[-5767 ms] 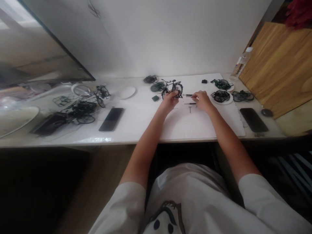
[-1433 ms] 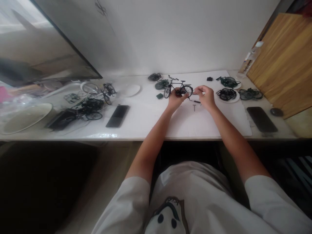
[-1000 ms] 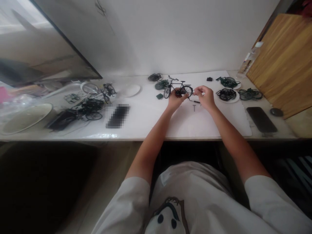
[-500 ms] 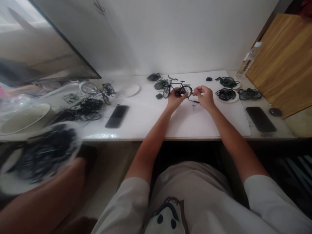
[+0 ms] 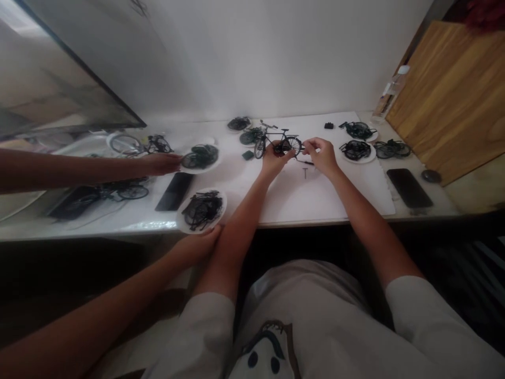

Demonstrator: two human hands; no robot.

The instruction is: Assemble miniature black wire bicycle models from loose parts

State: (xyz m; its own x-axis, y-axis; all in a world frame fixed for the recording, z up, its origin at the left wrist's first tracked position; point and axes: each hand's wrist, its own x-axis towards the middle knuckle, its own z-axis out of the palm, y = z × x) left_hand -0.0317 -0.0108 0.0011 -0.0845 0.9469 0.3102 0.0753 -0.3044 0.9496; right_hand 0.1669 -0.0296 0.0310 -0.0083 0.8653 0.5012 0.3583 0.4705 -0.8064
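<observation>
My left hand (image 5: 274, 160) is closed around the lower part of a black model bicycle (image 5: 282, 134), which stands upright with its front wheel to the left. At its rear wheel, my right hand (image 5: 321, 153) has thumb and forefinger pinched together. Whatever those fingertips hold is too small to make out. Just below them is a thin tool with a dark handle (image 5: 306, 162). A small T-shaped metal piece (image 5: 305, 172) lies on the white sheet (image 5: 331, 195) nearer to me. Left of the bicycle are a small green block (image 5: 248, 155) and dark green bicycle parts (image 5: 251, 136).
From the left, a co-worker's hands (image 5: 163, 163) hold a plate of green parts (image 5: 199, 156) and a plate of black parts (image 5: 202, 210), close to my left forearm. More plates of parts (image 5: 357, 150), phones (image 5: 409, 188) and a bottle (image 5: 391, 95) stand around.
The co-worker's plate of black parts has come from the lower left to the table edge. A second plate with green parts now appears at the left. My hands keep their hold at the bicycle.
</observation>
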